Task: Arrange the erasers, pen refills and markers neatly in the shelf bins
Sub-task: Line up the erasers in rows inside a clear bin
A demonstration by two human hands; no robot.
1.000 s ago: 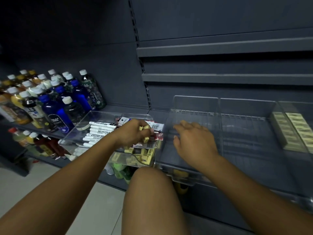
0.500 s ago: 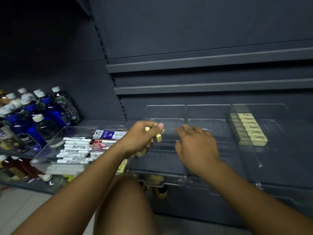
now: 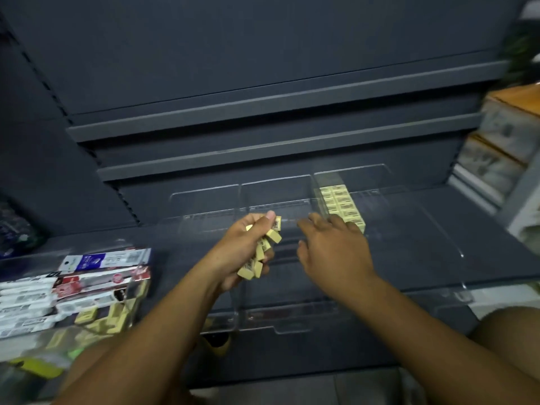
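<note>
Erasers (image 3: 274,237) labelled, print illegible

Right of the dark grey shelving unit (image 3: 263,68) I see stacked boxes with orange tops (image 3: 502,135); at its left edge sits something dark blue (image 3: 17,232), too blurred to name.

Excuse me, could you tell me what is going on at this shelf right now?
A person is sorting stationery at a dark shelf. The left hand grips a handful of yellow erasers above a clear divided bin. The right hand is open with fingers spread, at the near end of a neat row of erasers lined up in the compartment further right. At the far left, white markers, pen refill packs and loose erasers lie mixed together.
</note>
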